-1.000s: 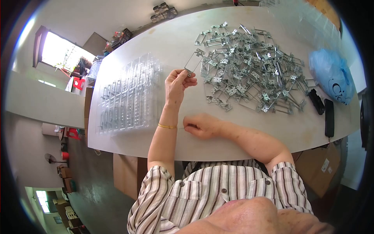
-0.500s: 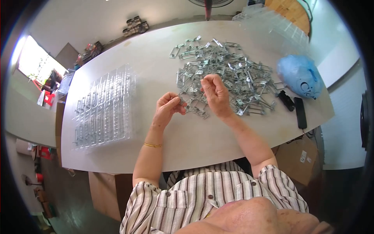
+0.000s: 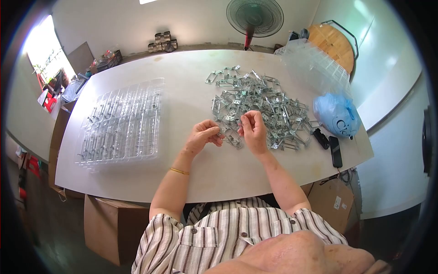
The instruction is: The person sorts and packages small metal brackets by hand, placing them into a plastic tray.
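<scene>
My left hand is closed in a pinch at the near left edge of a heap of metal brackets. A small grey metal part shows at its fingertips, mostly covered by them. Thumb and forefinger of my right hand are pressed together over the near side of the heap; whatever they hold is too small or hidden to make out. A narrow gap separates the two hands. To their left lies a clear plastic tray, with rows of small metal parts in its slots.
Right of the heap sit a blue plastic bag, a small black object and a black phone-like slab. More clear trays lie at the back right. A fan stands behind the table; cardboard boxes are below its near edge.
The head view has tilted up, so the table sits lower and more of the fan shows. My right hand has come slightly nearer my body, and the fingertips of both hands are closer together.
</scene>
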`<state>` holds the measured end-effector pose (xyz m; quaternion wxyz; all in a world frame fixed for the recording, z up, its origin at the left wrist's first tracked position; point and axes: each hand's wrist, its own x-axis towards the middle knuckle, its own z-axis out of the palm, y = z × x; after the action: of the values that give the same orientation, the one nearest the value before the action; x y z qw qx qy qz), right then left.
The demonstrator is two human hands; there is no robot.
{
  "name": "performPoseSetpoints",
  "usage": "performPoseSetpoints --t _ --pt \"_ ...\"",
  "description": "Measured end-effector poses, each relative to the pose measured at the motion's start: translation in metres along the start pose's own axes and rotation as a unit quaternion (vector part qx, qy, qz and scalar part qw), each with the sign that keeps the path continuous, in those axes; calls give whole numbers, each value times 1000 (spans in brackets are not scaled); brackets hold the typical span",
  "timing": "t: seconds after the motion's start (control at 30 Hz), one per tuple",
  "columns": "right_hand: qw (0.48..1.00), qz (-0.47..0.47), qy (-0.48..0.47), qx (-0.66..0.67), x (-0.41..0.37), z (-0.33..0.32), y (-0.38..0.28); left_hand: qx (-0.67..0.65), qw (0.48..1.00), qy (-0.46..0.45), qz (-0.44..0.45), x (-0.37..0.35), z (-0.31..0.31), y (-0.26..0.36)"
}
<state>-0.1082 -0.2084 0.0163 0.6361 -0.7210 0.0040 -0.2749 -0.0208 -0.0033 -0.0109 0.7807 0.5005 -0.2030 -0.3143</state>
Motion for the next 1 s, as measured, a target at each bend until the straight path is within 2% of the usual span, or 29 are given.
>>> performPoseSetpoints --t 0.13,0.23,0.33,0.43,0.47,0.57,0.6,0.67,0.73,0.87,0.97,1.0 --pt "1000 11 21 -1 -3 3 -2 4 1000 -18 6 0 -3 -3" --pt "999 24 31 -4 -3 1 0 -2 999 -10 52 4 1 -8" --pt "999 25 23 -23 -3 3 -2 100 989 22 104 3 10 -4" --pt "999 24 -3 -29 -5 7 0 333 921 54 195 -8 30 5" --pt "999 24 -14 -28 -5 9 0 350 912 43 207 -11 34 5" --pt "999 12 -35 -31 -4 15 -2 452 844 50 283 -10 40 0" --pt "998 -14 -37 -47 -2 16 -1 451 842 57 291 -9 40 -1" --pt "995 -59 -37 -78 1 16 7 450 839 68 299 -8 38 -5" --pt "995 -56 -41 -78 1 18 9 473 830 78 287 -9 36 -5" --pt "997 4 -58 -57 2 20 -6 496 801 104 318 -10 41 -4" --pt "996 10 -57 -67 7 19 -19 496 814 110 282 -13 46 3" --pt "996 4 -54 -70 11 16 -21 432 870 113 211 -14 44 5"
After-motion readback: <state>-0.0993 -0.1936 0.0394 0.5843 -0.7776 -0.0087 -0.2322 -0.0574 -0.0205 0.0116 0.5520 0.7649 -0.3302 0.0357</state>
